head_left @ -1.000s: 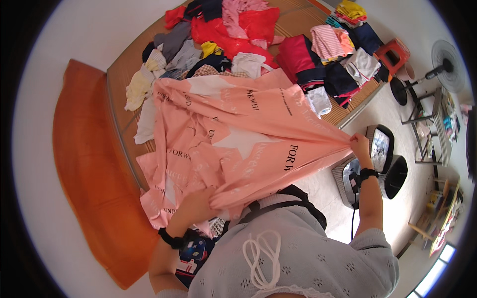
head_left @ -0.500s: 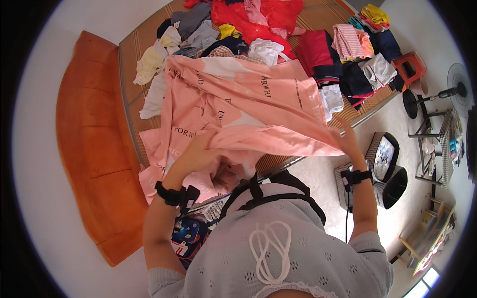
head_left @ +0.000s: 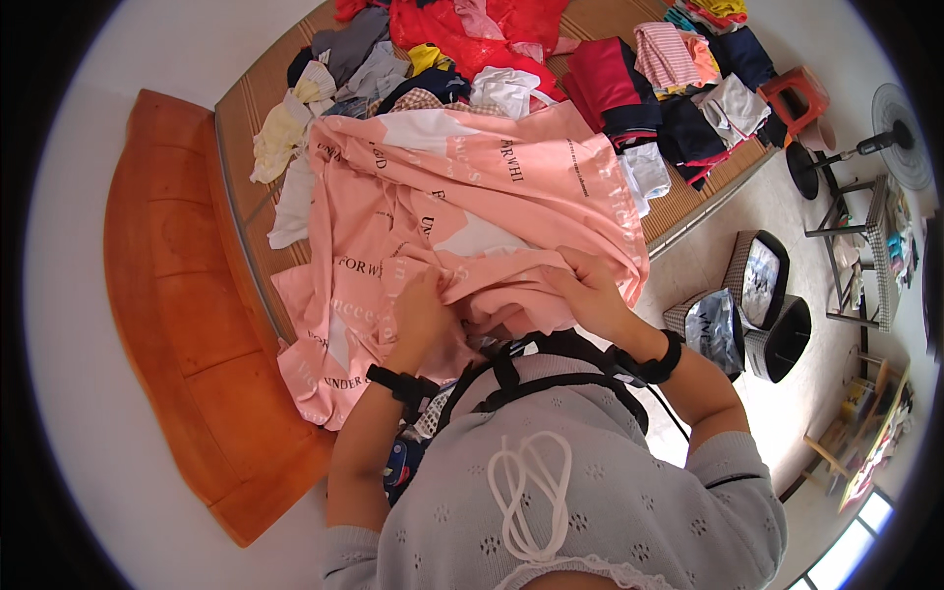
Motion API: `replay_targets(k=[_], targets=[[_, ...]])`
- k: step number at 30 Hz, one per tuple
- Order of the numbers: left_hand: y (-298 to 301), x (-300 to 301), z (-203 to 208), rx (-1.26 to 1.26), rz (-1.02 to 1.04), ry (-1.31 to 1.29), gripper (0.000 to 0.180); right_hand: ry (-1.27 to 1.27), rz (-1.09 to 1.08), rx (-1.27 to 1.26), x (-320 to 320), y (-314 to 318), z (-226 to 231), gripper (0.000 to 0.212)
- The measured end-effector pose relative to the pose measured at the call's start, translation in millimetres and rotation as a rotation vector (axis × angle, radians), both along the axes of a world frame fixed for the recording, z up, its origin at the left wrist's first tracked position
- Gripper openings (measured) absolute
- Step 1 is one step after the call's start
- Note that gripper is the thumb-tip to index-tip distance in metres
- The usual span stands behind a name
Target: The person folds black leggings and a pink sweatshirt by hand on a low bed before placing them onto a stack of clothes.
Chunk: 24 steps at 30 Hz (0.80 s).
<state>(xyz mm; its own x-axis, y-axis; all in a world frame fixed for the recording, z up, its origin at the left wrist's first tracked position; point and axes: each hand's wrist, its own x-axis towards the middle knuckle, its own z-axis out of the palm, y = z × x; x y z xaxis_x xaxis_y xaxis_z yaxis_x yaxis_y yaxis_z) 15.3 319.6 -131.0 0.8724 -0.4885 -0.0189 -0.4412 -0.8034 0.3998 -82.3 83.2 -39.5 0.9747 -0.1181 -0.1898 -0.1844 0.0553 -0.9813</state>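
A large pink bed sheet point(head_left: 556, 211) with dark and white lettering and white patches lies rumpled over the front of the bed. Its near edge is bunched up in front of my body. My left hand point(head_left: 421, 313) is closed on the gathered edge, with its fingertips partly hidden in the folds. To the right, my right hand point(head_left: 598, 297) pinches the same edge, thumb on top. The sheet's left corner hangs down over the bed's near left edge. Each wrist wears a black strap.
The bed has a brown slatted mat point(head_left: 241, 108) and an orange padded headboard point(head_left: 182, 324) on the left. Loose clothes point(head_left: 379, 74) and folded piles point(head_left: 615, 93) lie beyond the sheet. On the right stand lidded bins point(head_left: 777, 339), a red stool point(head_left: 795, 98) and a fan point(head_left: 897, 138).
My right hand has come in leftward, drawing the sheet's near right edge toward my left hand. My left hand has shifted slightly right. The near edge, stretched out before, is now bunched.
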Motion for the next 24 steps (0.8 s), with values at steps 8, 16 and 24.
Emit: replay_targets(k=[8, 16, 24], targets=[[83.0, 26.7, -21.4, 0.134, 0.311, -0.169, 0.022, -0.075, 0.171, -0.349, -29.3, -1.4, 4.9, 0.016], [46.2, 168.8, 164.2, 0.153, 0.104, -0.542, 0.014, 0.362, 0.418, -0.311, -63.5, 25.7, -3.0, 0.043], [-137.5, 164.7, 36.9, 0.209, -0.741, 0.302, 0.017, 0.741, -0.239, -0.365, -224.9, -54.4, -86.0, 0.032]])
